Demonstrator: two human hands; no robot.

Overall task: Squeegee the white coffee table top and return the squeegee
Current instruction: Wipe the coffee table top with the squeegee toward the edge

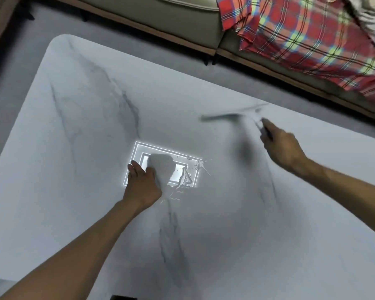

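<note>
The white marble-veined coffee table top (91, 202) fills most of the head view. My right hand (279, 146) grips the handle of a squeegee (232, 115) at the table's right far side; its blade is motion-blurred and lies across the surface. My left hand (142, 182) rests flat on the table near the middle, fingers spread, beside a bright reflection of a ceiling light and streaks of water (182, 180).
A beige sofa (160, 16) runs along the far side, with a red plaid cloth (307, 37) draped over it at the right. Grey carpet (15, 68) surrounds the table. A small dark object (123, 297) shows at the bottom edge.
</note>
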